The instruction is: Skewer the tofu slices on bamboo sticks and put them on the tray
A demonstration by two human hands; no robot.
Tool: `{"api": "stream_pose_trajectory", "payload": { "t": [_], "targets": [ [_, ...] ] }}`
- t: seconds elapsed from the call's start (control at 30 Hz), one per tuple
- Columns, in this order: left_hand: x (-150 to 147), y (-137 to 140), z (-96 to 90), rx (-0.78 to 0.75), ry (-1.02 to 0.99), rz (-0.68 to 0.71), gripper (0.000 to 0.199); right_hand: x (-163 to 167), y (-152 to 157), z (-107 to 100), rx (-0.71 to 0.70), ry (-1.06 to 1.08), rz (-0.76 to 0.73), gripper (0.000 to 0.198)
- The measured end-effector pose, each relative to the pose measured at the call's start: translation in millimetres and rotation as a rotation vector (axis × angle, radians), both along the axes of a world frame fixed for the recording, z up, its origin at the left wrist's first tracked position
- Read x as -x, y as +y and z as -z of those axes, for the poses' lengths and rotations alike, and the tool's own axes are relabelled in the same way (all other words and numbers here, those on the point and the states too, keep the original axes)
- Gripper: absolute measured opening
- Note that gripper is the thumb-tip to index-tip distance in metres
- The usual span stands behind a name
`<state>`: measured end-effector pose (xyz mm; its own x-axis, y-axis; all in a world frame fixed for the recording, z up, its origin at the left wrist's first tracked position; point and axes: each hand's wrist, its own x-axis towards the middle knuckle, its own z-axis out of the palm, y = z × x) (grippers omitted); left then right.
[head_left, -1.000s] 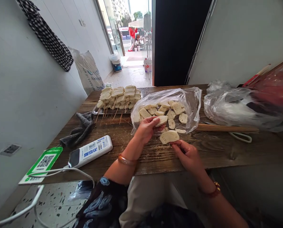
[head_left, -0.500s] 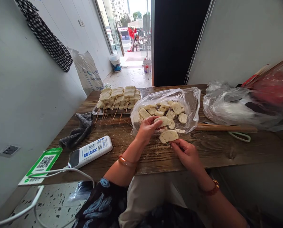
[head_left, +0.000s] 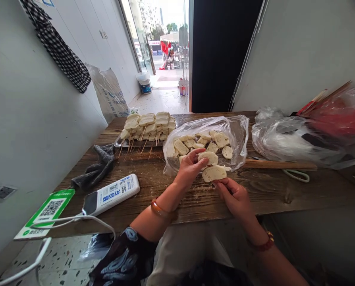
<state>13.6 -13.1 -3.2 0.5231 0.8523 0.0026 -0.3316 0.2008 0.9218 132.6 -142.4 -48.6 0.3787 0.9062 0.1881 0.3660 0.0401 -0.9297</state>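
Note:
My left hand (head_left: 191,167) is closed on a pale bread slice (head_left: 209,158), pinched between thumb and fingers over the front of a clear plastic bag (head_left: 240,137). Just below it, my right hand (head_left: 233,195) pinches the lower edge of a second bread slice (head_left: 213,174). Whether a skewer runs through this second slice is hidden by my fingers. Several loose bread slices (head_left: 219,139) lie inside the open bag. To its left, a metal tray (head_left: 118,142) carries stacked bread slices on sticks (head_left: 147,120), their stick ends pointing toward me.
A bundle of thin wooden skewers (head_left: 281,164) lies right of the bag, near a pale green loop (head_left: 298,174) and crumpled plastic bags (head_left: 284,135). On the left are a grey cloth (head_left: 95,169), a white power bank (head_left: 114,194) with a cable, and a green QR card (head_left: 48,212).
The slice in my left hand has shifted slightly right and shows more of its face. My right hand still grips the lower slice. The view has moved a little.

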Motion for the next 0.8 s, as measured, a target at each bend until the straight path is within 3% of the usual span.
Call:
{"api": "stream_pose_trajectory", "payload": {
  "t": [0.27, 0.8],
  "targets": [
    [7.7, -3.2, -7.5, 0.171, -0.124, 0.163, 0.047, -0.6, -5.4, 4.1, 0.021, -0.02, 0.006, 0.029],
    [5.2, -17.9, -10.7, 0.153, -0.216, 0.202, 0.047, -1.5, -11.6, 9.6, 0.014, -0.003, 0.069, 0.029]
  ]
}}
